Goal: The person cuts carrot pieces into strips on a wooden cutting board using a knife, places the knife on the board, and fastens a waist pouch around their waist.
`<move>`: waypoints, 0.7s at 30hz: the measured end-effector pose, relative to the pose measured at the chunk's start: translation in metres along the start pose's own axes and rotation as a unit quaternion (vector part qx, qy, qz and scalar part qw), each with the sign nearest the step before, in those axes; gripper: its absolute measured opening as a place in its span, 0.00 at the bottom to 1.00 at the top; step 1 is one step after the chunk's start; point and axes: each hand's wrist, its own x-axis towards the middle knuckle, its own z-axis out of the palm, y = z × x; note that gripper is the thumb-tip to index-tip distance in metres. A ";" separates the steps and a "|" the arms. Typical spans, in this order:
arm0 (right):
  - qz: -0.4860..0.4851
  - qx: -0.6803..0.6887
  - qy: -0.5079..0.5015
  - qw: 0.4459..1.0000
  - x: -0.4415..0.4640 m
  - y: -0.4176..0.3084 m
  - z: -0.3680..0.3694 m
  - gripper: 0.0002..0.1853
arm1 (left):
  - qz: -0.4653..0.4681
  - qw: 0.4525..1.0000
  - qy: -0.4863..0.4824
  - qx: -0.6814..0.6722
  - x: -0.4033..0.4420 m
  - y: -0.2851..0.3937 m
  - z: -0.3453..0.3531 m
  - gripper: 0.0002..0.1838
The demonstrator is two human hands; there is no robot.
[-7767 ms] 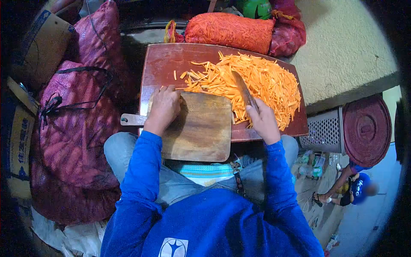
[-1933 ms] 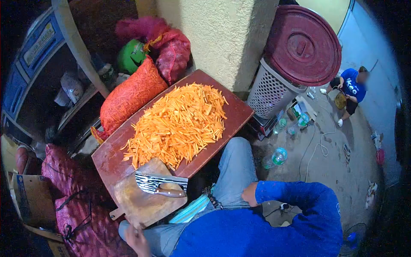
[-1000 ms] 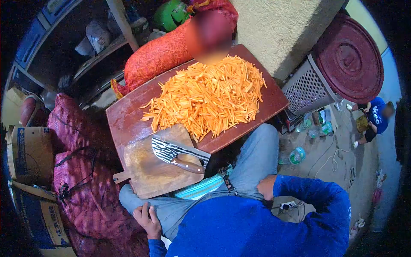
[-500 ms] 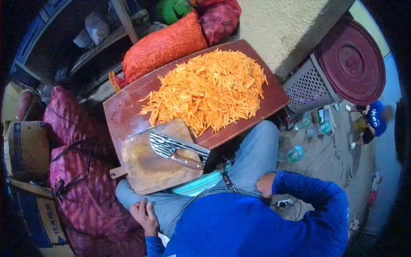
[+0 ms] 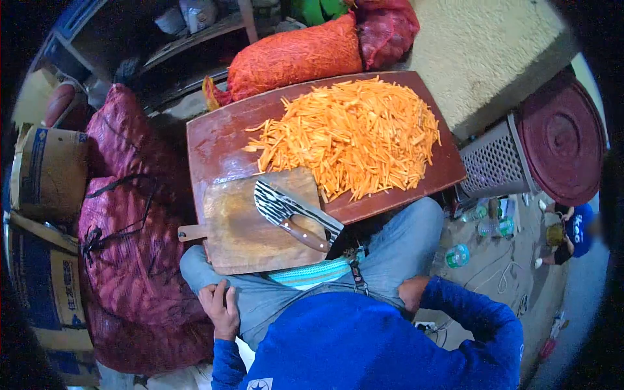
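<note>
My left hand rests on my left thigh, fingers apart and holding nothing. On my right thigh lies my right hand, its fingers folded under and hidden. A cleaver with a striped blade and brown handle lies flat on a wooden cutting board, untouched by either hand. The board sits on the near left part of a red-brown table and juts over its front edge. A large heap of orange strips covers the table's middle and right.
Behind the table lie an orange-filled mesh sack and a darker red sack. Tall red mesh sacks and cardboard boxes stand left. A grey basket, lidded bin, bottles and a seated person are right.
Earlier my left hand was on the board and my right hand held the knife over the strips. The cleaver now lies on the board and both hands rest on my thighs. The view has shifted.
</note>
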 end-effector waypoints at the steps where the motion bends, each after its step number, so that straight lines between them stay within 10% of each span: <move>1: -0.023 -0.006 0.008 1.000 0.002 0.002 0.002 0.17 | -0.007 1.000 -0.003 -0.002 0.000 0.001 -0.001 0.14; 21: -0.050 -0.009 0.002 0.999 0.004 0.007 0.006 0.18 | 0.008 1.000 -0.001 0.001 0.003 0.003 -0.002 0.13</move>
